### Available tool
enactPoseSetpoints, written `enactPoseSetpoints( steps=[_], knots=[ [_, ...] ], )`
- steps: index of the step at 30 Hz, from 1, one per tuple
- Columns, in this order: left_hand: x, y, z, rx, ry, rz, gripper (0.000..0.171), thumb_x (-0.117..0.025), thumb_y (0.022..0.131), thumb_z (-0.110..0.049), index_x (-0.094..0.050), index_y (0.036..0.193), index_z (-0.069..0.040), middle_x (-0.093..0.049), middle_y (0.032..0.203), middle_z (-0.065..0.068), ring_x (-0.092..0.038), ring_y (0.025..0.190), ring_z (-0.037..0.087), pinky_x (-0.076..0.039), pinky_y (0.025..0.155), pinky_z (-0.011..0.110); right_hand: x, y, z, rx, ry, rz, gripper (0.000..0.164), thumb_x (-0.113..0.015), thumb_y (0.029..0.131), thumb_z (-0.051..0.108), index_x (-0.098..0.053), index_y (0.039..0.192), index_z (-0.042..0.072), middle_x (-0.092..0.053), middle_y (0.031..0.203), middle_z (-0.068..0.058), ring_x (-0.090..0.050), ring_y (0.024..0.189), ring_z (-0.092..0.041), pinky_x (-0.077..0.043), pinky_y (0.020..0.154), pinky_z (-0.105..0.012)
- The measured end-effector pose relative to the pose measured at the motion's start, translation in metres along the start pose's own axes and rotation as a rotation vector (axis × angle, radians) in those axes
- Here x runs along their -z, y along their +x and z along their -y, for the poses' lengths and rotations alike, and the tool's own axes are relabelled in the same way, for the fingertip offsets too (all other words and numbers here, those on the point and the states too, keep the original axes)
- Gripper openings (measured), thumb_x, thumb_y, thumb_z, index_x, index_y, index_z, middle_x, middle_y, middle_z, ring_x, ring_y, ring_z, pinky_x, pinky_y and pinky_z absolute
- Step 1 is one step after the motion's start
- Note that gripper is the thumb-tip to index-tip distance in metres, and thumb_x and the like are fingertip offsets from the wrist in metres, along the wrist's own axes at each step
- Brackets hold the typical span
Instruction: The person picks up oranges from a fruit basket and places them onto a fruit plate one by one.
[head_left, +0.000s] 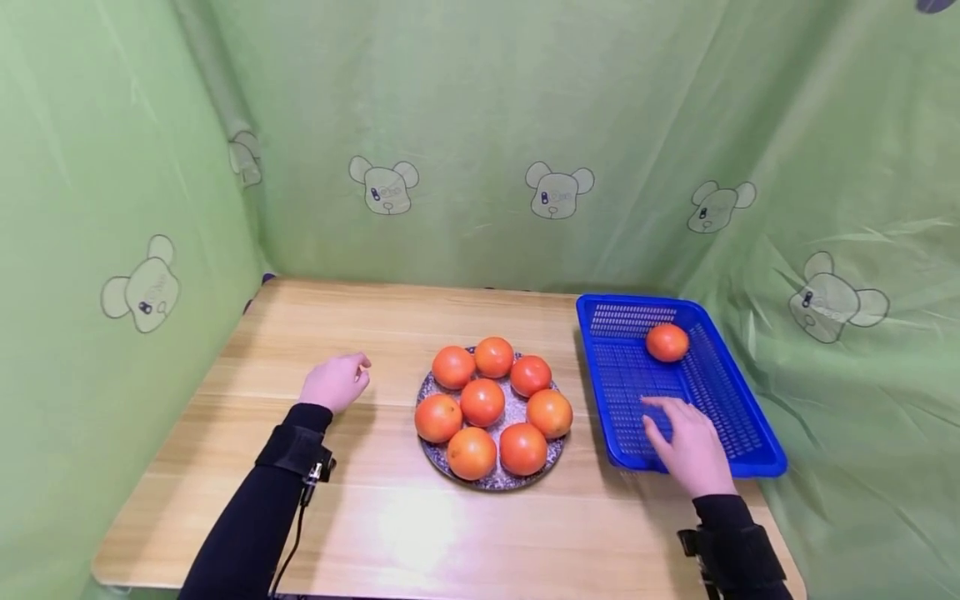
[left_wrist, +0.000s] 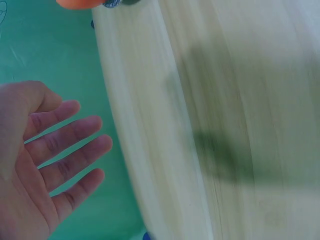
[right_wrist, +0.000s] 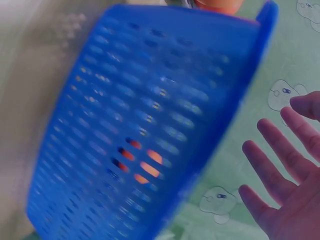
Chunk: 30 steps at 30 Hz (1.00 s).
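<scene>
Several orange-red tomatoes sit on a round speckled plate at the table's middle. A blue plastic basket stands to the right with a single tomato near its far right corner. My right hand hovers over the basket's near rim, fingers loosely bent and holding nothing. In the right wrist view its fingers are spread beside the basket wall. My left hand is over the table left of the plate, empty; the left wrist view shows its fingers apart and relaxed.
The wooden table carries the plate and basket. Green curtains with mouse-head prints hang behind it and along both sides. A cable runs down from the band on my left wrist.
</scene>
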<state>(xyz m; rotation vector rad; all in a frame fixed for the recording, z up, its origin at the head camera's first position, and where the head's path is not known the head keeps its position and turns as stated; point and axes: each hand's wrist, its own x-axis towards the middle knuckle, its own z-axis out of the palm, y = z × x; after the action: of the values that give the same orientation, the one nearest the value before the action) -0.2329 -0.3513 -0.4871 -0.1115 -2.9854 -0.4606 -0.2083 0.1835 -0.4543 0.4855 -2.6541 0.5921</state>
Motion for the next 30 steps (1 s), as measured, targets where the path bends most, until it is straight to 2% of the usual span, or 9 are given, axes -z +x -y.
enactPoseSetpoints(
  steps=[3, 7, 11, 14, 19, 22, 24, 27, 30],
  knots=[
    [-0.005, 0.007, -0.008, -0.02, -0.015, 0.015, 0.025, -0.054, 0.089, -0.018, -0.068, 0.106, -0.006, -0.071, 0.087, 0.006, -0.067, 0.078, 0.025, -0.052, 0.063, 0.044, 0.021, 0.007, -0.007, 0.027, -0.024, -0.039, 0.026, -0.069, 0.085, 0.008, -0.067, 0.11, 0.004, -0.069, 0.105, -0.019, -0.063, 0.098, -0.04, -0.046, 0.088, -0.056],
    [-0.01, 0.01, -0.011, -0.044, -0.046, 0.02, 0.026, -0.052, 0.091, -0.017, -0.067, 0.109, -0.004, -0.073, 0.093, 0.011, -0.069, 0.082, 0.028, -0.053, 0.065, 0.044, 0.057, 0.034, -0.017, 0.033, -0.05, -0.058, 0.026, -0.067, 0.086, 0.008, -0.066, 0.111, 0.004, -0.068, 0.106, -0.018, -0.063, 0.099, -0.04, -0.047, 0.086, -0.053],
    [-0.012, 0.006, -0.008, -0.052, -0.074, 0.018, 0.028, -0.051, 0.091, -0.016, -0.066, 0.111, -0.003, -0.072, 0.099, 0.015, -0.069, 0.087, 0.032, -0.054, 0.069, 0.047, 0.082, 0.077, -0.026, -0.011, -0.07, 0.009, 0.027, -0.063, 0.09, 0.011, -0.064, 0.116, 0.002, -0.066, 0.114, -0.02, -0.059, 0.109, -0.041, -0.043, 0.093, -0.055],
    [-0.013, 0.002, -0.004, -0.053, -0.083, 0.035, 0.029, -0.05, 0.091, -0.016, -0.066, 0.111, -0.002, -0.072, 0.099, 0.016, -0.068, 0.088, 0.034, -0.053, 0.07, 0.049, 0.083, 0.114, -0.042, -0.063, -0.106, 0.106, 0.028, -0.059, 0.093, 0.015, -0.062, 0.118, 0.002, -0.066, 0.115, -0.021, -0.059, 0.108, -0.042, -0.045, 0.091, -0.057],
    [-0.003, 0.006, -0.003, -0.056, -0.083, 0.025, 0.031, -0.049, 0.093, -0.017, -0.064, 0.114, -0.002, -0.071, 0.1, 0.016, -0.068, 0.086, 0.034, -0.053, 0.068, 0.048, 0.064, 0.181, -0.09, -0.111, -0.208, 0.307, 0.031, -0.057, 0.089, 0.016, -0.061, 0.116, 0.003, -0.067, 0.107, -0.021, -0.063, 0.098, -0.039, -0.049, 0.081, -0.057],
    [0.006, 0.008, -0.002, -0.06, -0.092, 0.006, 0.03, -0.05, 0.094, -0.016, -0.064, 0.115, 0.0, -0.071, 0.1, 0.018, -0.067, 0.087, 0.036, -0.052, 0.07, 0.05, 0.044, 0.202, -0.119, -0.113, -0.292, 0.39, 0.035, -0.061, 0.086, 0.015, -0.059, 0.118, 0.001, -0.065, 0.11, -0.023, -0.062, 0.1, -0.041, -0.049, 0.081, -0.057],
    [0.011, 0.001, 0.001, -0.055, -0.095, 0.007, 0.031, -0.05, 0.094, -0.016, -0.063, 0.116, 0.001, -0.07, 0.101, 0.019, -0.067, 0.089, 0.037, -0.052, 0.074, 0.052, 0.025, 0.205, -0.129, -0.094, -0.338, 0.417, 0.04, -0.063, 0.085, 0.014, -0.057, 0.122, -0.001, -0.063, 0.114, -0.026, -0.06, 0.104, -0.044, -0.049, 0.084, -0.058],
    [0.015, -0.019, 0.01, -0.035, -0.093, 0.031, 0.031, -0.051, 0.093, -0.015, -0.062, 0.116, 0.003, -0.069, 0.102, 0.022, -0.066, 0.091, 0.04, -0.051, 0.078, 0.056, -0.01, 0.197, -0.132, -0.101, -0.373, 0.422, 0.049, -0.066, 0.083, 0.015, -0.053, 0.128, 0.0, -0.058, 0.125, -0.025, -0.055, 0.113, -0.046, -0.048, 0.089, -0.06],
    [0.016, -0.041, 0.019, 0.0, -0.083, 0.054, 0.031, -0.051, 0.093, -0.014, -0.062, 0.116, 0.004, -0.069, 0.102, 0.023, -0.065, 0.091, 0.041, -0.05, 0.078, 0.058, -0.044, 0.181, -0.13, -0.188, -0.349, 0.43, 0.054, -0.063, 0.084, 0.015, -0.049, 0.133, 0.0, -0.052, 0.133, -0.024, -0.048, 0.121, -0.047, -0.044, 0.093, -0.064]
  ],
)
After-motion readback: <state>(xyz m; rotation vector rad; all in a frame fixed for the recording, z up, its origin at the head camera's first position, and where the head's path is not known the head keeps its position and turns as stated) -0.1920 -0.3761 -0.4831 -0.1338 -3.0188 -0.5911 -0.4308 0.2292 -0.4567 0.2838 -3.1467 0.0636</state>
